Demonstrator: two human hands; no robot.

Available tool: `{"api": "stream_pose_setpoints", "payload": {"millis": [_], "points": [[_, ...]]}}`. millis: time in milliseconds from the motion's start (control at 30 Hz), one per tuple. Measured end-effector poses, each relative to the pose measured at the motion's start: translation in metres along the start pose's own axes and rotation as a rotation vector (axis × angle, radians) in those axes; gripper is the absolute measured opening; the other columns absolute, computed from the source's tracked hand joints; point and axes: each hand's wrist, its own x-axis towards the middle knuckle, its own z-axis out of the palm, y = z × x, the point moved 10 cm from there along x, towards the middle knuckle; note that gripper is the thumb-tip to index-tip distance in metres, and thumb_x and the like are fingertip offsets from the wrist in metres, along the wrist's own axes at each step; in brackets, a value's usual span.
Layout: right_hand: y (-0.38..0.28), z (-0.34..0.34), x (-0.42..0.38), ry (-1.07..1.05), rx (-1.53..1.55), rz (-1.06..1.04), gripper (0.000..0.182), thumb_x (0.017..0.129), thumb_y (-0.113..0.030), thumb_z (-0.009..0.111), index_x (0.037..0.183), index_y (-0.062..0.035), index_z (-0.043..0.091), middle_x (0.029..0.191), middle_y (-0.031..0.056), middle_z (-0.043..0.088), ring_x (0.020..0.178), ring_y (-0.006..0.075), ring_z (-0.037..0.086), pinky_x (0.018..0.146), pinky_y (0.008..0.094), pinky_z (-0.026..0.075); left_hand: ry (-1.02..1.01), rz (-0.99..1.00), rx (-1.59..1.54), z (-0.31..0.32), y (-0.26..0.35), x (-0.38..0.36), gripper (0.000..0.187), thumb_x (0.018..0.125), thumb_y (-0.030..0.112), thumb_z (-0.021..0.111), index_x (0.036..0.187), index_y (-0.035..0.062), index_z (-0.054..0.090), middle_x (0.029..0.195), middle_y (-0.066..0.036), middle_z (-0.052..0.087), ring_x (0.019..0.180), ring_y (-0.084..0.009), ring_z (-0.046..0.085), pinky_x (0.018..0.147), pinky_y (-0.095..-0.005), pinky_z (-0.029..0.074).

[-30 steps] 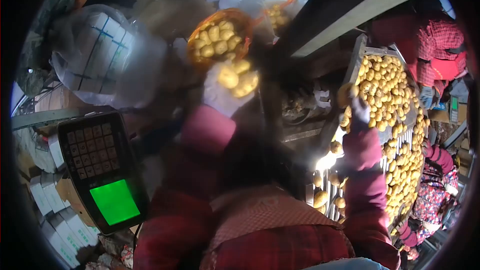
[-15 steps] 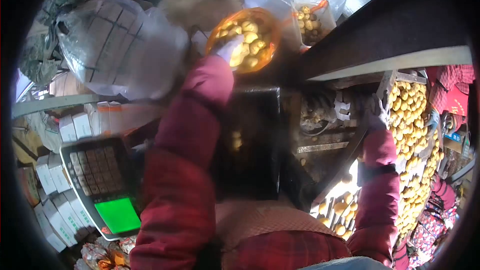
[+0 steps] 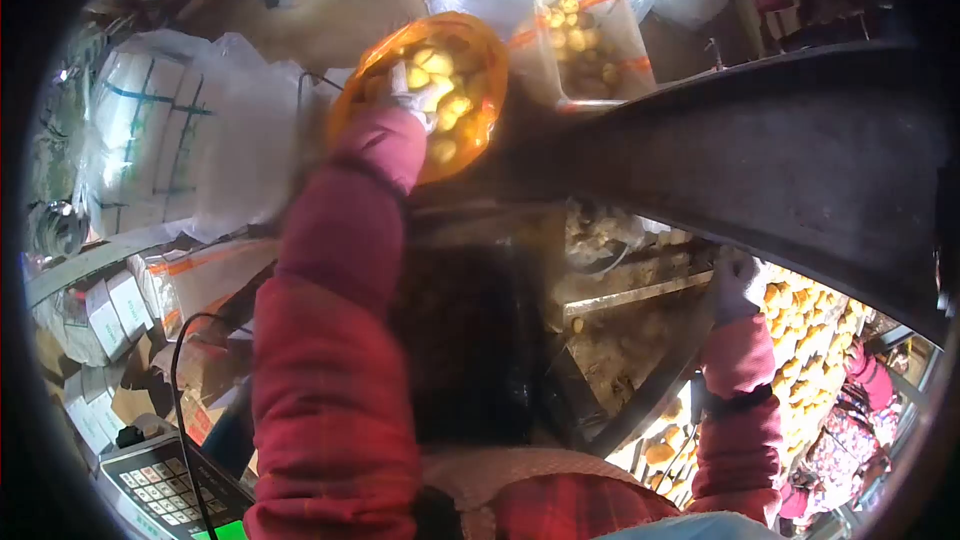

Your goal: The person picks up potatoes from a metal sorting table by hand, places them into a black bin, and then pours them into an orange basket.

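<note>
My left hand (image 3: 414,103), in a pale glove, reaches into an orange basket (image 3: 488,145) of round, yellow, potato-like produce (image 3: 436,62). Its visible fingers look spread over the pieces, though blurred; no piece is plainly gripped. My right hand (image 3: 736,278), also gloved, is at the dark rail (image 3: 665,380) beside a sorting bed (image 3: 800,330) covered with the same produce. The fingers there are curled over the rail. Below the basket, in front of my body, lies a dark, blurred box-like surface (image 3: 465,340).
A clear tub (image 3: 635,35) with more produce stands beyond the basket. A broad dark beam (image 3: 780,140) crosses the right side. To the left are a plastic-wrapped bundle (image 3: 155,130), a scale keypad (image 3: 165,485) and small boxes (image 3: 125,305). Another person's sleeve (image 3: 870,375) shows at far right.
The view has shifted, so the basket and tub appear farther left and the beam covers more of the sorting bed. My left hand stays over the basket, my right at the rail.
</note>
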Motion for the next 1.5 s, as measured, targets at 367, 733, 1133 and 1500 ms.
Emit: {"api": "stream_pose_setpoints", "payload": {"millis": [367, 733, 1133, 1500], "points": [[-0.046, -0.013, 0.037, -0.122, 0.119, 0.141, 0.038, 0.073, -0.002, 0.057, 0.111, -0.0084, 0.060, 0.137, 0.0189, 0.033, 0.123, 0.0322, 0.040, 0.091, 0.0353, 0.044, 0.516, 0.093, -0.769, 0.040, -0.103, 0.003, 0.036, 0.080, 0.011, 0.063, 0.116, 0.0126, 0.055, 0.107, -0.009, 0.058, 0.094, -0.0250, 0.059, 0.082, -0.0313, 0.048], [-0.043, -0.009, 0.038, -0.203, 0.106, 0.153, 0.032, 0.077, -0.005, 0.057, 0.109, -0.0076, 0.061, 0.137, 0.0201, 0.033, 0.123, 0.0340, 0.038, 0.092, 0.0362, 0.043, 0.090, 0.081, -0.727, 0.075, -0.091, 0.006, 0.015, 0.084, 0.021, 0.060, 0.091, 0.0083, 0.059, 0.085, -0.007, 0.063, 0.073, -0.0201, 0.060, 0.062, -0.0344, 0.047], [-0.041, -0.003, 0.050, -0.064, -0.123, 0.116, 0.036, 0.076, -0.013, 0.059, 0.111, -0.0132, 0.058, 0.133, 0.0200, 0.040, 0.113, 0.0377, 0.046, 0.090, 0.0386, 0.044, 0.590, 0.168, -0.677, -0.118, 0.078, -0.211, 0.020, 0.084, 0.019, 0.055, 0.094, 0.0028, 0.058, 0.084, -0.015, 0.061, 0.076, -0.0281, 0.058, 0.070, -0.0366, 0.046], [0.028, -0.245, -0.195, -0.165, -0.264, 0.292, 0.043, 0.086, -0.037, 0.049, 0.118, -0.0090, 0.053, 0.127, 0.0140, 0.048, 0.118, 0.0291, 0.045, 0.098, 0.0381, 0.035, 0.665, 0.906, -0.682, -0.103, 0.285, -0.500, 0.030, 0.079, 0.010, 0.057, 0.108, 0.0020, 0.056, 0.111, -0.019, 0.053, 0.100, -0.0365, 0.052, 0.088, -0.0425, 0.043]]}}
